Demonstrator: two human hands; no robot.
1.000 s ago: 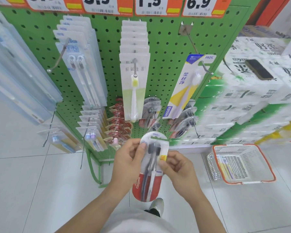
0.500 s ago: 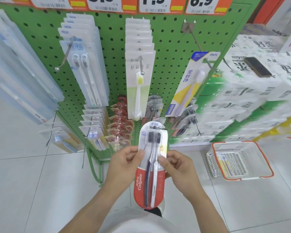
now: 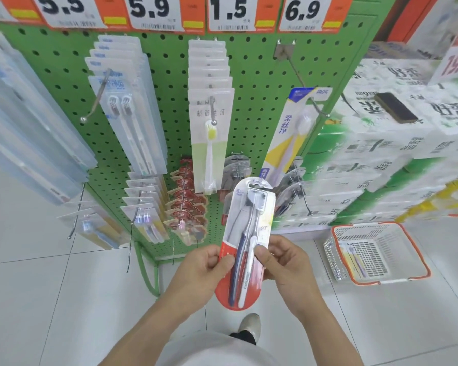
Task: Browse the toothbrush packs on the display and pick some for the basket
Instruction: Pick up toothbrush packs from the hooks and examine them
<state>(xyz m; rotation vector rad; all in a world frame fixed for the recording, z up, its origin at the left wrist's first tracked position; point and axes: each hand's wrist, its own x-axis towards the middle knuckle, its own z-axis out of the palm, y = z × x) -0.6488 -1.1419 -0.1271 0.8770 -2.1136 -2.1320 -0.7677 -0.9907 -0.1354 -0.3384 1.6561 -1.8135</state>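
Fingers (image 3: 229, 260) of both my hands pinch the red-and-clear plastic pack of two toothbrushes (image 3: 246, 241) by its sides, in the middle of the frame. It has come up higher and closer, so I can read it. The orange-rimmed white plastic basket (image 3: 421, 262) waits on the floor, lower right.

1. Both hands, left hand (image 3: 205, 262) and right hand (image 3: 283, 260), pinch a two-brush toothbrush pack (image 3: 245, 241) at centre frame
2. Green pegboard (image 3: 251, 83) with hanging packs fills the upper frame
3. Basket (image 3: 418, 262) sits on the floor, lower right
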